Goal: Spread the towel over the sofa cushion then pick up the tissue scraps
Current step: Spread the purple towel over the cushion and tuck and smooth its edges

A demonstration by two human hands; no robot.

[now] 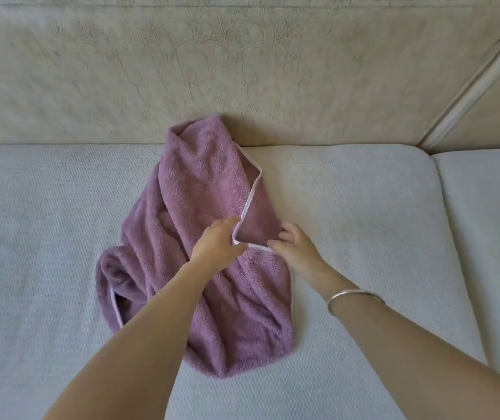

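A mauve towel (200,189) with a pale hem lies crumpled and twisted in the middle of the white sofa seat cushion (45,237), its far end leaning on the backrest. My left hand (216,245) pinches a hemmed corner of the towel near its middle. Just right of that corner, my right hand (295,248) grips the same hem between its fingers; a silver bangle sits on that wrist. No tissue scraps are visible.
The beige textured backrest (242,71) rises behind the cushion. A second seat cushion (491,222) adjoins on the right, with a seam between the two. A pale piped edge (470,86) runs diagonally at the upper right.
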